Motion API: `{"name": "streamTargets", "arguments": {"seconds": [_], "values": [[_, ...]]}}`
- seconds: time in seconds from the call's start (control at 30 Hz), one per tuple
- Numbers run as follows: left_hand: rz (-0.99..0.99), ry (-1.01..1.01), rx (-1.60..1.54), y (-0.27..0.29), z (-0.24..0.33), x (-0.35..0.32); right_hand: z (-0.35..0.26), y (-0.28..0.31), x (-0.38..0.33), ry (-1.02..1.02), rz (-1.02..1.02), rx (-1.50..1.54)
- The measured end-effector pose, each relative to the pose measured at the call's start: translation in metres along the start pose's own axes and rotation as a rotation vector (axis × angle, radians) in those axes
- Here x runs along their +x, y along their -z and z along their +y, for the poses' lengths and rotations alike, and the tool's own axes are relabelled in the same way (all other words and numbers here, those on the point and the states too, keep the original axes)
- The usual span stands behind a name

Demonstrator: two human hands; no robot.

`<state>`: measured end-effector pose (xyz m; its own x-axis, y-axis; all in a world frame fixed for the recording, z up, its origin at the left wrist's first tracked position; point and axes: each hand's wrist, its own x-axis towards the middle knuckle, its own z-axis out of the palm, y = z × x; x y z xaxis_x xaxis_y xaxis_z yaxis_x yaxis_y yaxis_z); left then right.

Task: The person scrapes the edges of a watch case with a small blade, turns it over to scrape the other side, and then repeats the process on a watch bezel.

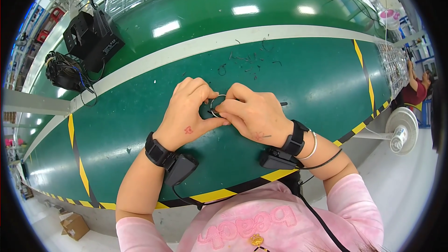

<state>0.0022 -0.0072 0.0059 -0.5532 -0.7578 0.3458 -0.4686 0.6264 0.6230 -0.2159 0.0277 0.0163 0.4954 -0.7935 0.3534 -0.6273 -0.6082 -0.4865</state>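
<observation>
The ring (pixel 212 105), thin and whitish, is held up between the two hands over the middle of the green bench (pixel 140 126). The right hand (pixel 256 112) pinches its right side between fingers and thumb; the left hand (pixel 186 107) curls around the other side, grasping it with a fingertip at the far rim and the thumb by the near one. A dark bit shows at the ring, too small to identify. The ring looks very light, probably springy rather than rigid, and perhaps smooth enough to slip; a hard squeeze might bend it out of round. Opposite points of the rim seem the best hold, with fingertips only. Bare bench lies to left and right of the hands; on the far side are black scraps (pixel 247 59), then the white rail (pixel 289 31). The striped tape (pixel 214 195) marks the near edge, close to the body. The black cable (pixel 322 164) beside the right forearm could snag on a wide swing.
</observation>
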Motion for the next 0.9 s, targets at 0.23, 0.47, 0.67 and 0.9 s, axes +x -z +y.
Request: {"name": "streamTargets", "arguments": {"seconds": [0.23, 0.47, 0.67, 0.9], "values": [[0.023, -0.035, 0.014, -0.0003, 0.0001, 0.0003, -0.0020, -0.0033, 0.0012, -0.001, 0.041, -0.028], [0.017, -0.013, -0.020, -0.0024, 0.0018, 0.0000, -0.0026, 0.0006, -0.0023, -0.011, -0.016, -0.031], [0.033, -0.021, 0.026, -0.0007, 0.0004, 0.0006, -0.0054, -0.0048, 0.0032, -0.008, 0.051, -0.076], [0.030, -0.011, 0.023, -0.0010, 0.0011, 0.0003, 0.0001, -0.0040, -0.0001, -0.002, 0.033, -0.033]]}}
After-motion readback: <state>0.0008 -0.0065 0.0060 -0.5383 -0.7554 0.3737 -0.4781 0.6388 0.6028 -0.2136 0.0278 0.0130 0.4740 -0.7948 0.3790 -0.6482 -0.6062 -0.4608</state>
